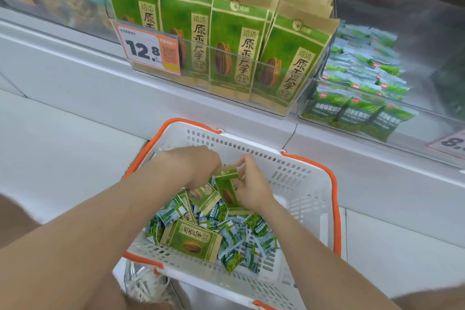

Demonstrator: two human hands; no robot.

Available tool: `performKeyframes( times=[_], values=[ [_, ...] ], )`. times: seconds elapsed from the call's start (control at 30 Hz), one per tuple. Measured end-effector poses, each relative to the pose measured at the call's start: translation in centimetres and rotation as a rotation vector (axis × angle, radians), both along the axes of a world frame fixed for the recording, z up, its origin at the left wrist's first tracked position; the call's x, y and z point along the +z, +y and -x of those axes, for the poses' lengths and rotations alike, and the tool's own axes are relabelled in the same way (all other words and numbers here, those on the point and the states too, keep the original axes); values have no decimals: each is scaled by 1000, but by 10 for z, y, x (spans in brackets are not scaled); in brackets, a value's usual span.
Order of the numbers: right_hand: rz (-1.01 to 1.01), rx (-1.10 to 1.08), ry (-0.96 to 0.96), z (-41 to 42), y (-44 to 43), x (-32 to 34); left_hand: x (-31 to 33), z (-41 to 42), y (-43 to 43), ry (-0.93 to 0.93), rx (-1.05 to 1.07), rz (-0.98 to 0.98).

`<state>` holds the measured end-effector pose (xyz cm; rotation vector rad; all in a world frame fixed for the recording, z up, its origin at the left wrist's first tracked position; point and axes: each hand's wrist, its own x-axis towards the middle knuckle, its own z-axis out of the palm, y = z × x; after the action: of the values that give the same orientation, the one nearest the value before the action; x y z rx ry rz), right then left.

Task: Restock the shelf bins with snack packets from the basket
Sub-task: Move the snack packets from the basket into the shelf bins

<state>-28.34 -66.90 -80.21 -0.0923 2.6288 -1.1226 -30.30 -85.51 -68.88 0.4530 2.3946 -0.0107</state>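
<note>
Where the white shelf (75,78) crosses the upper view, two clear bins stand on it side by side. The left bin (196,75) is packed with tall green-and-tan seed packs (236,48) standing upright in rows, and the right bin (309,108) holds a heap of small green packets (362,83). A price tag (148,50) reading 12.8 hangs on the left bin's front wall, and a second tag (450,143) shows only partly at the right edge. Below the shelf sits a white slotted basket (304,184) with orange handles (336,204) folded down along its rim; a shoe (146,284) shows below its near left corner. Both forearms reach into the basket. The right hand (251,186) grips the held pack (227,189), thumb and fingers curled round its right edge, so that it stands tilted above the pile. The left hand (196,166) is knuckles-up just beside that pack's top, its fingers bent down out of sight; whether they pinch anything cannot be told. Under it a second pack (203,195) leans on the pile, and a third pack (193,240) lies flat near the front wall. Loose packets (241,234), small and green-and-white, lie heaped in the middle of the basket around them.
</note>
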Motion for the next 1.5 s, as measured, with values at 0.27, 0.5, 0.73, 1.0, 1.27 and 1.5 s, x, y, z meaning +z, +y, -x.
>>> performKeyframes(
  times=[0.27,0.5,0.73,1.0,1.27,1.5],
  values=[
    [279,-86,384,-4,-40,90,67,-6,-15,116,379,-187],
    [425,-193,563,-3,-59,169,119,-17,-31,95,883,-1078],
    [550,-141,567,-4,-69,222,144,-21,-36,476,888,-1382],
    [510,-234,772,12,-67,278,151,-7,-52,1013,634,-836],
    [366,-69,932,47,-82,325,147,1,-74,988,425,-404],
    [-234,65,815,60,-94,339,145,2,-81,937,399,-323]
  ],
)
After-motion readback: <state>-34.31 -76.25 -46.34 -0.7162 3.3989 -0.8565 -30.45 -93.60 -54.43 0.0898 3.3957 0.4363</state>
